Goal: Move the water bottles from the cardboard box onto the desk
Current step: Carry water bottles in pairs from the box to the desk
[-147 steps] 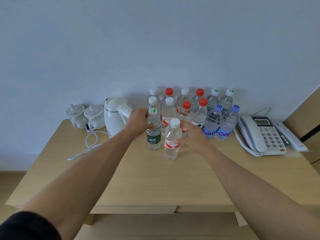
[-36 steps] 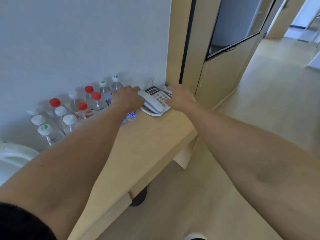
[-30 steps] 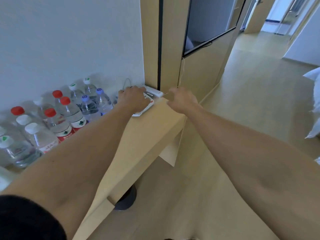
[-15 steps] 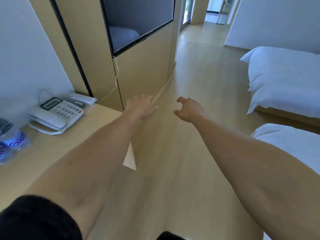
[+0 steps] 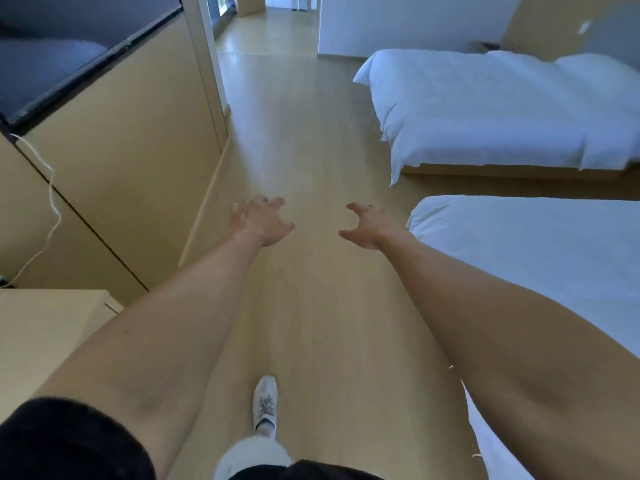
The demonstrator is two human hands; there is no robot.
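Both arms reach out in front of me over a wooden floor. My left hand [image 5: 263, 220] is empty, its fingers spread and relaxed. My right hand [image 5: 367, 225] is empty too, with fingers loosely apart. Only a corner of the desk [image 5: 45, 337] shows at the lower left. No water bottle and no cardboard box is in view.
Two beds with white covers stand on the right, one near [image 5: 540, 271] and one farther back [image 5: 485, 105]. A wooden wall panel [image 5: 131, 161] with a dark screen [image 5: 52, 46] and a white cable [image 5: 52, 199] runs along the left. My white shoe [image 5: 265, 403] is on the floor [image 5: 311, 150].
The view has swung right, away from the desk, so the bottles and the telephone have left the frame. Both hands let go of bottles earlier and now hang open over the floor.
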